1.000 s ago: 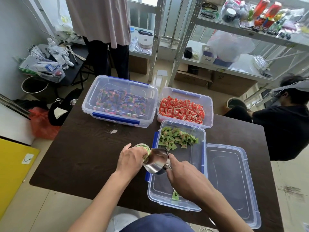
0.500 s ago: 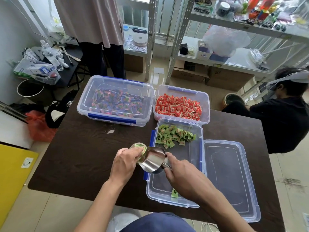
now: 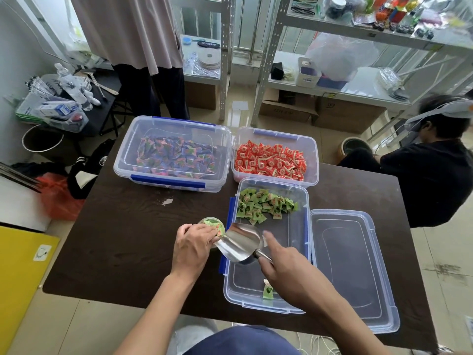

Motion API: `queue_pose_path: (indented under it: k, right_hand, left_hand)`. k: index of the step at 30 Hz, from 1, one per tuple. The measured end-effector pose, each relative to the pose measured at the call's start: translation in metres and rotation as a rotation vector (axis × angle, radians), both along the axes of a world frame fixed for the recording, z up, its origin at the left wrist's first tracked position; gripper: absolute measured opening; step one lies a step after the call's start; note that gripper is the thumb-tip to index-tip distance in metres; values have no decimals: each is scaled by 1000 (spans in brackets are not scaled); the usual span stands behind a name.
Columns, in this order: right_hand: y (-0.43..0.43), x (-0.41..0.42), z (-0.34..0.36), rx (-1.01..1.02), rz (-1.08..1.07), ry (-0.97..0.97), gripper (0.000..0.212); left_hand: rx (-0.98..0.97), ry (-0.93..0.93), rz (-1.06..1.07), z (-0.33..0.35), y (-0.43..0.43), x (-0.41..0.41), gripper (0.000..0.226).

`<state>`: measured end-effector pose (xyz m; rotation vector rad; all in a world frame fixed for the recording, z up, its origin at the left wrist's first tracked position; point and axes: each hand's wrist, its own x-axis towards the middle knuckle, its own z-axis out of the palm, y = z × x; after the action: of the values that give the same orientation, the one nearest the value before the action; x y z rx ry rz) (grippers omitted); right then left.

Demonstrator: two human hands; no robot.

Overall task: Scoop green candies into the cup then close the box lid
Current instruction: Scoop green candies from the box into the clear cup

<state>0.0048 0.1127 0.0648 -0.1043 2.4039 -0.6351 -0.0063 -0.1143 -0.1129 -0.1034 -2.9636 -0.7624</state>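
Note:
A clear box [image 3: 305,252] with blue latches stands open on the dark table, green candies [image 3: 265,205] heaped at its far end and one stray candy [image 3: 267,292] near its front. Its lid [image 3: 350,267] lies flat to the right. My left hand [image 3: 193,248] grips a small clear cup [image 3: 213,224] holding green candies, just left of the box. My right hand [image 3: 289,274] holds the handle of a metal scoop [image 3: 240,243], index finger raised, with the scoop's mouth tilted against the cup rim.
Behind stand a lidded box of mixed coloured candies [image 3: 174,155] and an open box of red candies [image 3: 271,160]. A person stands beyond the table [image 3: 122,242], another sits at the right [image 3: 430,162]. Metal shelves line the back.
The scoop stays tipped at the cup while both hands hold their places. My right index finger has lifted off the scoop. The view has shifted slightly.

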Motion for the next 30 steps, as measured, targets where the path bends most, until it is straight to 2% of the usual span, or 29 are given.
queue_pose_path:
  k: [4,8,12,14,17,20,22,24,30]
  right_hand:
    - [16,7,1,-37,-85,3,72]
    - [32,10,-14,-50,-149,-3,65]
    - [44,14,-74,-96,-308,-55,66]
    - [45,16,-115,-195,-464,-116,65]
    - [40,16,-163,-464,-765,-257,47]
    - [31,14,-192,-498,-884,-316,16]
    - [27,12,-211,-513,-927,-348,11]
    - [23,9,-223,-539,-966,-398,14]
    - [29,6,-227,-335,-863,-378,30]
  left_hand:
    - [-12,-82,15,-1,1,-3,18]
    - [-62,-160,8,4,8,-15,11]
    - [-118,-131,-7,3,11,-14,11]
    - [-87,-83,20,-1,13,-8,15]
    - [14,-27,103,-1,22,7,25]
    - [-15,24,157,0,33,21,27]
    - [-34,55,156,2,40,26,28]
    - [-48,88,119,5,47,30,30]
    - [7,97,-51,6,77,40,37]
